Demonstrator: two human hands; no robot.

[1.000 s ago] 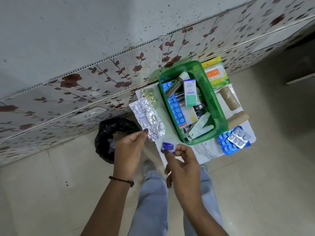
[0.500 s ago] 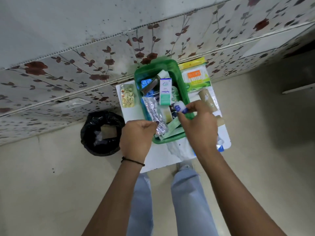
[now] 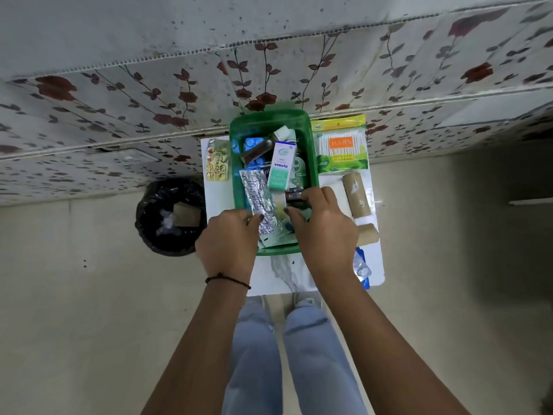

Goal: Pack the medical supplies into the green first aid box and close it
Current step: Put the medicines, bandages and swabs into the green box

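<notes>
The green first aid box (image 3: 269, 118) stands open on a small white table (image 3: 217, 202). Inside it are a white and teal Optibex carton (image 3: 279, 167), blue blister packs (image 3: 253, 144) and a brown bottle (image 3: 257, 151). My left hand (image 3: 227, 239) pinches the near end of a silver blister strip (image 3: 258, 194), which lies lengthwise in the box's left half. My right hand (image 3: 324, 229) reaches over the box's near right corner. Its fingertips curl beside a small dark item (image 3: 294, 195), and I cannot tell whether they hold anything.
A gold blister pack (image 3: 217, 160) lies left of the box. On the right lie a cotton swab pack (image 3: 341, 145), two brown rolls (image 3: 356, 193) and, partly hidden by my right wrist, blister packs (image 3: 362, 269). A black bin (image 3: 170, 217) stands on the floor to the left, and a floral wall rises behind.
Both hands moved from in front of the table into the box. The silver strip now lies inside it. The small blue and white item my right hand carried is out of sight.
</notes>
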